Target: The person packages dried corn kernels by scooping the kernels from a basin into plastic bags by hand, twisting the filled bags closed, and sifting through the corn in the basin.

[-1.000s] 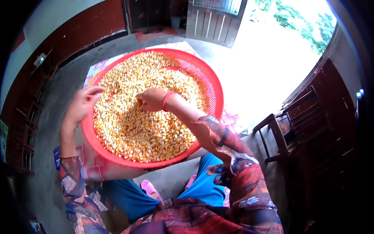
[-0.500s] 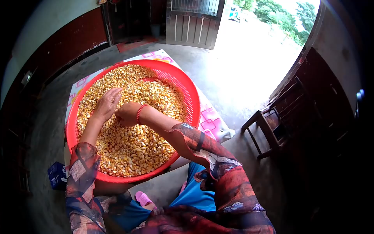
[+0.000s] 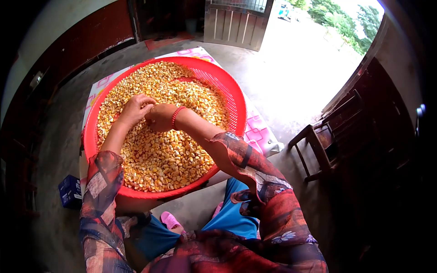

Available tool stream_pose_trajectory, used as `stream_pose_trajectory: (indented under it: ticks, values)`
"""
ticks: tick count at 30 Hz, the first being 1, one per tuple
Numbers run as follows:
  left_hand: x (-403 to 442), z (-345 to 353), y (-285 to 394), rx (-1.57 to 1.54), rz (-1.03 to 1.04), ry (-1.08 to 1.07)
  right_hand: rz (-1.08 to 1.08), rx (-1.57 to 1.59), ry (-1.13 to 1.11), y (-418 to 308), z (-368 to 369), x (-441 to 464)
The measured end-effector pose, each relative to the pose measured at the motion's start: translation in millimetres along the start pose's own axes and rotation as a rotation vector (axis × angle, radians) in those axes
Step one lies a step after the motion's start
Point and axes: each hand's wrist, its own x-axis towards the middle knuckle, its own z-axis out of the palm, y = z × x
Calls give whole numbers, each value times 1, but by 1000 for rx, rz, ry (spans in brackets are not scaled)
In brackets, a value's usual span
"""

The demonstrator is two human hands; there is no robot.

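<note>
A wide red plastic basket holds a broad heap of yellow corn kernels. Over the left part of the heap, my left hand has its fingers bent inward, their tips meeting my right hand. Close against it, my right hand is curled with the knuckles up, and a red bead bracelet circles that wrist. Whatever lies between the fingers of either hand is hidden or too small to make out.
The basket stands on a table with a pink-and-white patterned cover. A dark wooden chair is at the right, a blue box on the floor at the left. Beyond the table, a metal door stands beside a bright doorway.
My left hand's fingers, stretched out before, have bent down to meet my right hand. The view has shifted, so the basket sits slightly higher and further right.
</note>
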Motion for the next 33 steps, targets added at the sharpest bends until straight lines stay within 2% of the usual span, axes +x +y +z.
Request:
stream_pose_trajectory:
  ticks: [1,3,10,12,16,22,24,26,28,30,32,33]
  values:
    - [-1,-1,3,7,1,21,-74,19,39,1,-3,-3]
    - [-2,1,-1,-14,-14,24,12,57,-45,-4,-10,-7]
    - [-5,-8,-2,-83,-105,-11,-48,30,15,4,-6,-7]
    - [-6,-10,-1,-80,-146,-2,52,85,-44,3,-13,-9]
    - [-6,-10,-8,-82,-157,-12,51,77,-11,7,-19,-11]
    - [-8,-9,-15,-69,-137,-23,-88,78,188,10,-51,-33]
    - [-9,-6,-17,-86,-157,-11,4,138,323,2,-71,-63]
    - [-7,-3,-25,-129,-174,-56,-72,290,488,19,-79,-103]
    - [-5,2,-36,-81,-81,-18,133,447,663,21,-86,-161]
    - [-6,3,-33,-95,-122,-19,199,500,876,48,-75,-226]
    - [-3,2,-36,-94,-128,-53,385,496,1148,47,-50,-279]
    - [-2,0,-37,-88,-160,-102,533,455,1202,56,-30,-309]
